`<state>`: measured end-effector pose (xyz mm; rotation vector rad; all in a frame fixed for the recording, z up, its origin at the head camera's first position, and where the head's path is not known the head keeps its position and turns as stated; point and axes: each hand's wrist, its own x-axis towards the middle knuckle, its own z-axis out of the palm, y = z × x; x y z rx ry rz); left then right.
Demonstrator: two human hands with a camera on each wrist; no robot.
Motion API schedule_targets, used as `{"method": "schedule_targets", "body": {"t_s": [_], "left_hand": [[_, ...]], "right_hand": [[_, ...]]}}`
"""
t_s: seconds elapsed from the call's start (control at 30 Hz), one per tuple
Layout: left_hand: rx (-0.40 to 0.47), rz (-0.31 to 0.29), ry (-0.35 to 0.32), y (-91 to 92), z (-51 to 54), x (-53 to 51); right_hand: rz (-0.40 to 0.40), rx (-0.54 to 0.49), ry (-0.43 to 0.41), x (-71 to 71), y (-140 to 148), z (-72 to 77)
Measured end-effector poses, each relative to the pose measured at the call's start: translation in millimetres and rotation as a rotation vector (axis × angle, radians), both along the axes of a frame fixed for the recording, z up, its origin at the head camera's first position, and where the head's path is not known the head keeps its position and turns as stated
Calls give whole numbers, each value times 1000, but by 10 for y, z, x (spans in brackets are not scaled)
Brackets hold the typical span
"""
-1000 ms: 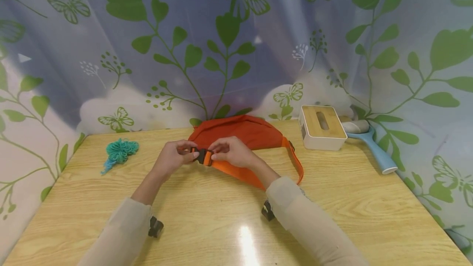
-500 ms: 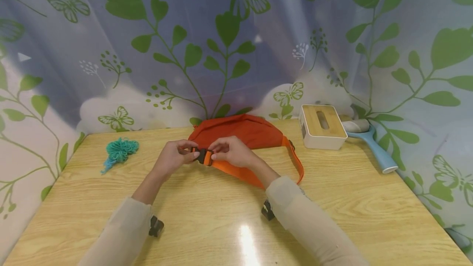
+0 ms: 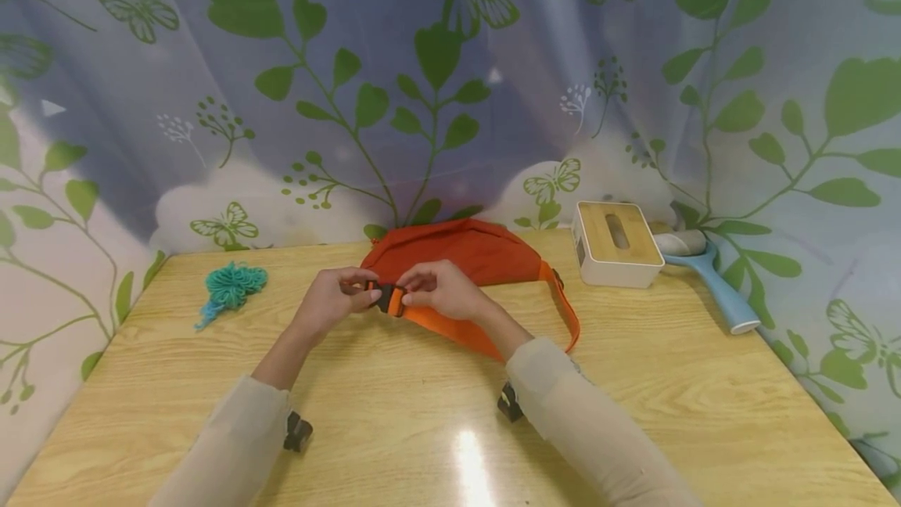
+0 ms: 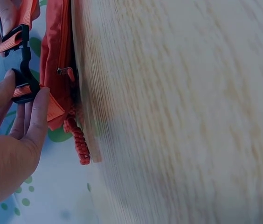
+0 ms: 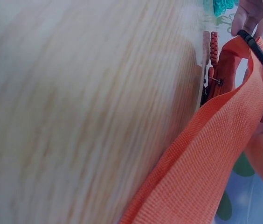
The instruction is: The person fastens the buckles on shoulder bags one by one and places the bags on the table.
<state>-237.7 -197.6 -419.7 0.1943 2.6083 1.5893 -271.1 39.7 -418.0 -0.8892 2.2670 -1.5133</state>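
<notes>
A red waist bag (image 3: 457, 253) lies at the back of the table, its orange strap (image 3: 457, 329) running along the front and round the right side. Both hands meet at the strap's black plastic buckle (image 4: 25, 65), the two halves of which look joined. My left hand (image 3: 328, 302) pinches the left end of the buckle between thumb and fingers. At the other end, my right hand (image 3: 446, 290) pinches the buckle where the orange webbing passes through it. A zipper pull (image 4: 66, 71) and a braided red cord (image 4: 78, 140) show on the bag in the left wrist view.
Teal yarn (image 3: 235, 285) lies at the back left of the wooden table (image 3: 394, 429). A white tissue box (image 3: 619, 245) with a wooden lid stands at the back right, beside a light blue handled tool (image 3: 721, 288) with a roll. A patterned curtain (image 3: 338, 155) hangs behind.
Nearly nothing differs: both hands keep their hold on the buckle in the same place. The whole head view has shifted very slightly.
</notes>
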Motion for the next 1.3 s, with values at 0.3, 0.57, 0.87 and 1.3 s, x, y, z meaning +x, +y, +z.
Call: {"method": "schedule_targets", "body": {"t_s": [0.3,0.57,0.87,1.3], "left_hand": [[1,-11,5,33,5,1],[-31,-18,10,47,30,12],[-32,-17,19,43,23,12],[-9,-41,-25,54,5,4]], "right_hand": [[-5,-1,24,-3,-22,-15],[-7,12,39,-9,-43,-32],[-7,26,45,-11,-52,-22],[-8,88,27,2,-6,-9]]}}
